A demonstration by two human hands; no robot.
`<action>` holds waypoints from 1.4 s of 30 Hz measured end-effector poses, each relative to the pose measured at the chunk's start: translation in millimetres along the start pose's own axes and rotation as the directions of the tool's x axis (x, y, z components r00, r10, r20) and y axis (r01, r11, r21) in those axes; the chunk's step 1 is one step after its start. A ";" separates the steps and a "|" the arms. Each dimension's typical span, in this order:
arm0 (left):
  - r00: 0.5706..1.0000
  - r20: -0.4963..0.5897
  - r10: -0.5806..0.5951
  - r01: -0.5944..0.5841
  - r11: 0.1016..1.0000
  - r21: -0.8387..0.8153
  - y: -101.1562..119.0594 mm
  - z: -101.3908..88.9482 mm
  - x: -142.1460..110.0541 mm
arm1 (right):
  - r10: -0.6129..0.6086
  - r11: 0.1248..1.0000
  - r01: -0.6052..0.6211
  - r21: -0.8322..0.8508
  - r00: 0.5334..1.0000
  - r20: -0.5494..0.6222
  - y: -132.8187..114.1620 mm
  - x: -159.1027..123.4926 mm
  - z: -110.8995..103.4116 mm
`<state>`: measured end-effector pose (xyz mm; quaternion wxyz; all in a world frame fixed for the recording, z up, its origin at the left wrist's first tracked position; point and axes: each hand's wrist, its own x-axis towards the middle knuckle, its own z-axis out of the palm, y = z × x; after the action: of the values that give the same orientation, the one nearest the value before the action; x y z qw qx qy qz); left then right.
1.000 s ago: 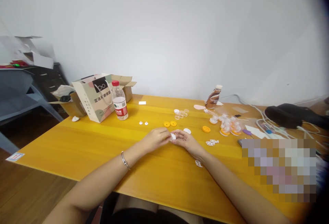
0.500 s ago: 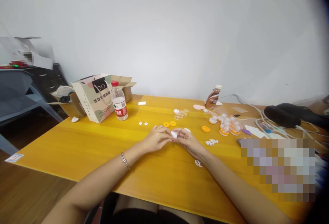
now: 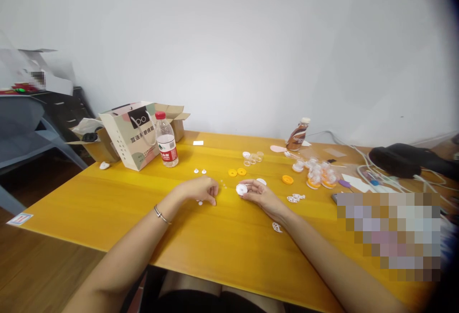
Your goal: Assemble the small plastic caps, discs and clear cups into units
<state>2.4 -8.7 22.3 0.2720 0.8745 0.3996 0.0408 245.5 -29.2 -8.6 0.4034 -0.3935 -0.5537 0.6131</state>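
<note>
In my right hand (image 3: pixel 258 193) is a round white plastic disc (image 3: pixel 241 189) with a raised rim, pinched at its right edge and tilted up over the table. My left hand (image 3: pixel 201 189) hovers low over the wood to the left, fingers bent downward, thumb and fingertips apart. Under its palm a small white piece (image 3: pixel 200 203) shows, partly covered. Just right of the left fingers lie tiny pale bits (image 3: pixel 223 184). Beyond the hands are two yellow discs (image 3: pixel 237 172) and two small white pegged pieces (image 3: pixel 200 171). A white disc (image 3: pixel 261 181) lies behind my right hand.
Clear rings (image 3: pixel 253 159), an orange disc (image 3: pixel 287 180), white cut-out pieces (image 3: pixel 296 198) and a cluster of clear-and-orange parts (image 3: pixel 317 174) lie to the right. A water bottle (image 3: pixel 167 145) and paper bag (image 3: pixel 134 136) stand left; a brown bottle (image 3: pixel 298 135) stands at the back.
My left hand has let go of the white disc and moved left, down toward the table. The disc stays in my right hand, now turned more face-up toward me.
</note>
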 end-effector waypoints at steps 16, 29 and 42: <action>0.966 -0.253 0.059 0.028 0.945 0.326 17.0 13.1 8.1 | -0.061 0.997 0.064 -0.041 0.996 0.068 0.1 -3.0 3.0; 0.894 -0.442 0.071 -0.132 0.985 -0.110 30.3 14.2 10.0 | -0.060 0.994 0.066 -0.087 0.996 0.073 -2.5 -5.0 6.5; 0.848 -0.529 0.025 -0.203 0.938 -0.282 43.0 24.8 11.0 | -0.033 0.997 0.041 -0.065 0.993 0.110 3.4 -4.9 7.1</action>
<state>46.1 -34.7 21.4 0.2926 0.7960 0.3922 0.3563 240.5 -36.6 -11.3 0.3706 -0.3625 -0.6022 0.6071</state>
